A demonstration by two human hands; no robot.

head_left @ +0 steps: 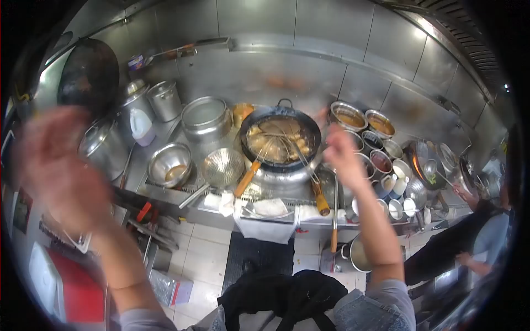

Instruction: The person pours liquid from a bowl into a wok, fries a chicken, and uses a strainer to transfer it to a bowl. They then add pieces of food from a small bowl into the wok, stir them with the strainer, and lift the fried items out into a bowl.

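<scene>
**A splash is threatening at the range**

The right hand [342,154] is hovering with bent fingers just beside the wok; blur is hiding whether it is grasping anything. The left hand [63,165] is hanging well apart, also too blurred to tell. Between them, the wok [314,132] is sitting on the range, holding pale food in brown liquid, with two wooden handles [247,179] jutting out in front. A forearm catching either handle could be flicking out liquid. Beyond the right hand, a steel bowl [349,106] is standing close enough for a knock to be spilling its sauce.
</scene>
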